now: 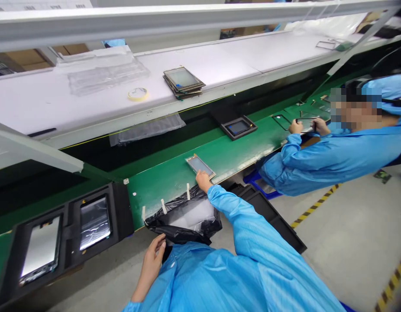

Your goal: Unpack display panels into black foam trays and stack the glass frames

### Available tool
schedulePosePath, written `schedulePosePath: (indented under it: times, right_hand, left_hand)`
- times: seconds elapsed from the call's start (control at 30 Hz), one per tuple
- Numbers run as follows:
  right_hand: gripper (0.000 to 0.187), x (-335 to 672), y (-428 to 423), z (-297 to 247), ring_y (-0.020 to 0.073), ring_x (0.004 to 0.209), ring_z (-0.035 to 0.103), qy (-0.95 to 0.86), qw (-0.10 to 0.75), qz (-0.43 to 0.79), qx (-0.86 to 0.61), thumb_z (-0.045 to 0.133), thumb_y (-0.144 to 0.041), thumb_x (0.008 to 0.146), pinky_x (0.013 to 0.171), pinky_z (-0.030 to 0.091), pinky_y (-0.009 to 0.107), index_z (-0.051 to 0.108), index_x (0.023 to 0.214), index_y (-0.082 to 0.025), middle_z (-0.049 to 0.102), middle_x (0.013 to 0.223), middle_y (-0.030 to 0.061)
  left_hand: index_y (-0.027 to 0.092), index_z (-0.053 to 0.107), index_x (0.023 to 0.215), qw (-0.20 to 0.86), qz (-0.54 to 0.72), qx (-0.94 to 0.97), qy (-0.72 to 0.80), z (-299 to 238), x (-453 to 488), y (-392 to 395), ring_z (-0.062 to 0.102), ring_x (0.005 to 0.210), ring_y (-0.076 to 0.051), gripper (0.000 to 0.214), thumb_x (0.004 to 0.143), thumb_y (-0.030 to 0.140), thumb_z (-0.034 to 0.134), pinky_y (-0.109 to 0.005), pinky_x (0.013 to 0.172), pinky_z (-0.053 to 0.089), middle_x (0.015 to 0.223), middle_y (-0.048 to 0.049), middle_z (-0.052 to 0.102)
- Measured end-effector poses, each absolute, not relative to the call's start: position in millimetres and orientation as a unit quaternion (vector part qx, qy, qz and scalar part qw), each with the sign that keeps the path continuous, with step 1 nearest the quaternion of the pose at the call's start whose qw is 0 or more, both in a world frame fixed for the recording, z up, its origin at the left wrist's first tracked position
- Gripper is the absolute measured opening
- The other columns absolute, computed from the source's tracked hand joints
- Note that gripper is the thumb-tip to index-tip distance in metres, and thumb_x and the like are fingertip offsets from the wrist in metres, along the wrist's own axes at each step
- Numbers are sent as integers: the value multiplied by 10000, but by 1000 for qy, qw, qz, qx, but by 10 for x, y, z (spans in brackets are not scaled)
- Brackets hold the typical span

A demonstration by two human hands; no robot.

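Observation:
On the green bench, a small flat screen panel (200,166) with a light border lies at an angle. My right hand (203,180) reaches out to its near edge, with the fingers closed on that edge. Below, close to my body, my left hand (152,256) holds nothing, its fingers loosely stretched and slightly apart. A black plastic bag (181,237) hangs from the bench edge beside it, held by strips of tape (163,206). Inside the bag is whitish translucent sheet material (194,215).
Left, a black foam tray (69,236) holds two screens. Another foam tray (233,138) lies farther along the bench. Above, a white shelf (220,60) carries stacked panels (183,82) and a tape roll (137,94). A co-worker (333,156) at right holds a frame.

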State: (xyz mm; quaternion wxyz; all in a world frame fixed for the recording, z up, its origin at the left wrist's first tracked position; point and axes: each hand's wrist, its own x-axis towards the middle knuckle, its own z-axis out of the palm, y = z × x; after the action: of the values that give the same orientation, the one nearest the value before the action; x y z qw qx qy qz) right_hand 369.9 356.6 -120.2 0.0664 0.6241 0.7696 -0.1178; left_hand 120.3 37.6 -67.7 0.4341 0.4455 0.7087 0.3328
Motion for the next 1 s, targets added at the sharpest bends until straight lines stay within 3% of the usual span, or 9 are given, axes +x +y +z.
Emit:
schedulePosePath:
  times: [0.1,0.2,0.37,0.47,0.53,0.6,0.7,0.8,1.0]
  right_hand:
    - [541,3610,3336,-1257,347,1166,601,781,63,-126,608,415,-26,888,972,489,452,504,1409,89,626,1215,349]
    - [422,3540,3190,-1358,318,1147,586,781,59,-135,607,440,-37,891,925,510,399,623,1269,9,619,1226,301]
    - [419,3685,3354,-1440,337,1302,477,760,47,-135,634,468,-114,948,1039,441,454,558,1351,-44,485,1431,298]
    - [695,3869,3568,-1442,390,1445,315,712,77,-162,679,640,-298,928,1155,301,518,376,1518,-43,280,1587,322]
    - [908,3951,3668,-1450,402,1459,302,681,113,-196,697,753,-399,855,1163,289,513,298,1570,-71,218,1619,316]
    - [1005,3970,3712,-1470,407,1462,309,672,135,-217,695,812,-410,797,1156,303,514,276,1590,-103,193,1631,312]
    - [1142,3907,3707,-1504,447,1521,175,668,171,-235,685,848,-361,741,1184,235,581,171,1631,-125,56,1662,316]
    - [1172,3820,3695,-1518,485,1532,94,657,206,-244,683,821,-285,739,1183,191,640,95,1642,-112,-22,1663,326]
    - [1182,3718,3715,-1463,536,1511,109,648,230,-238,686,809,-228,713,1158,192,702,88,1636,-69,-31,1650,355]
  left_hand:
    - [193,697,1158,440,313,462,703,-724,1265,430,733,1074,-303,605,807,670,574,-459,984,579,1199,-150,750]
    - [198,705,1148,446,295,482,694,-741,1315,460,737,1064,-309,582,802,651,583,-467,981,581,1185,-142,758]
    - [186,707,1145,450,279,491,692,-740,1319,380,729,1087,-314,571,814,631,570,-469,991,572,1172,-154,763]
    - [185,710,1131,451,269,483,701,-750,1286,292,730,1082,-323,591,800,654,571,-482,984,573,1151,-154,771]
    - [191,714,1124,453,266,477,705,-762,1270,249,732,1079,-327,605,792,676,568,-484,975,578,1146,-150,774]
    - [196,719,1114,457,265,472,706,-779,1268,226,735,1073,-330,615,783,692,568,-485,969,582,1141,-148,776]
    - [190,719,1108,463,264,469,705,-813,1284,219,732,1078,-331,624,774,696,572,-490,983,574,1142,-155,775]
    - [188,715,1114,469,260,471,701,-850,1303,219,731,1078,-326,612,781,682,573,-485,987,570,1154,-157,771]
    - [183,702,1140,473,258,476,695,-894,1283,183,735,1056,-312,570,815,631,568,-465,967,574,1150,-151,770]
